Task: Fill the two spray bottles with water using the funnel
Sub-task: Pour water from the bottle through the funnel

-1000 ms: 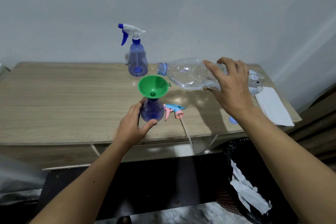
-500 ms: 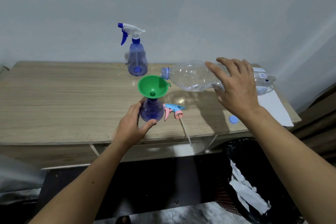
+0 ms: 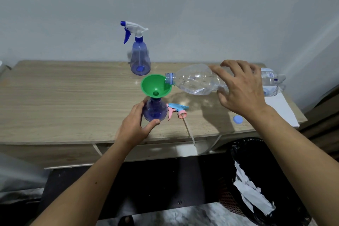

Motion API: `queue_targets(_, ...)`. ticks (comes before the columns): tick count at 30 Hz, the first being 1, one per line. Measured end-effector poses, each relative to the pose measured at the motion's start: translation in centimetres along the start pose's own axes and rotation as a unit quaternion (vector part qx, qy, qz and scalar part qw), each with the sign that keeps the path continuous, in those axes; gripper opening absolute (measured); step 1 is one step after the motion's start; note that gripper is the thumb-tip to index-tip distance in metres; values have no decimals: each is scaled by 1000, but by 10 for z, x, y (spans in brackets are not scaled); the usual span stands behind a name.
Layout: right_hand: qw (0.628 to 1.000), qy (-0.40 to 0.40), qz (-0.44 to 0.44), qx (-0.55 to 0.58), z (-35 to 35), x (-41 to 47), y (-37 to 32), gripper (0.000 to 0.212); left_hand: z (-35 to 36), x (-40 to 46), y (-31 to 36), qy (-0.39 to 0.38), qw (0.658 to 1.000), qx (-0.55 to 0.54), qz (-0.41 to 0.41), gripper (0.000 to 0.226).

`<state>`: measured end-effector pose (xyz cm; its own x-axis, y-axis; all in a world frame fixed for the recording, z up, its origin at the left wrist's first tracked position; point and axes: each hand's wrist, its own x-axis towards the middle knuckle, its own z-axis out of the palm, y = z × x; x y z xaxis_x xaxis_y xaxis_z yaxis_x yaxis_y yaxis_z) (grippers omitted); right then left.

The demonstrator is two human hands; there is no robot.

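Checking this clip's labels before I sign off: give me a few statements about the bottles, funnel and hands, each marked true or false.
1. The green funnel sits in the near spray bottle. True.
2. The left hand holds the funnel's rim. False: it grips the near spray bottle's body.
3. The right hand holds the clear water bottle tilted, mouth at the funnel. True.
4. The far spray bottle has no sprayer. False: its white-and-blue sprayer is on.
5. The pink-and-blue sprayer head lies on the table. True.

Both forearms bare, no sleeves, left hand (image 3: 134, 126) & right hand (image 3: 242, 90) ungloved (no rings/watch).
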<state>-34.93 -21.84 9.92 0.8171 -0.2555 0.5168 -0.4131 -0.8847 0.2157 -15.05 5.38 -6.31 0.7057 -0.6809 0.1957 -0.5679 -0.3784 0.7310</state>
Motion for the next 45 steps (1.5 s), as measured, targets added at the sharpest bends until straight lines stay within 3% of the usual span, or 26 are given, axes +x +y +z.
queue_targets(45, 998, 50, -2, -40, -5, 8, -2, 65, 3, 1, -6, 6, 1000, -1, 18, 89)
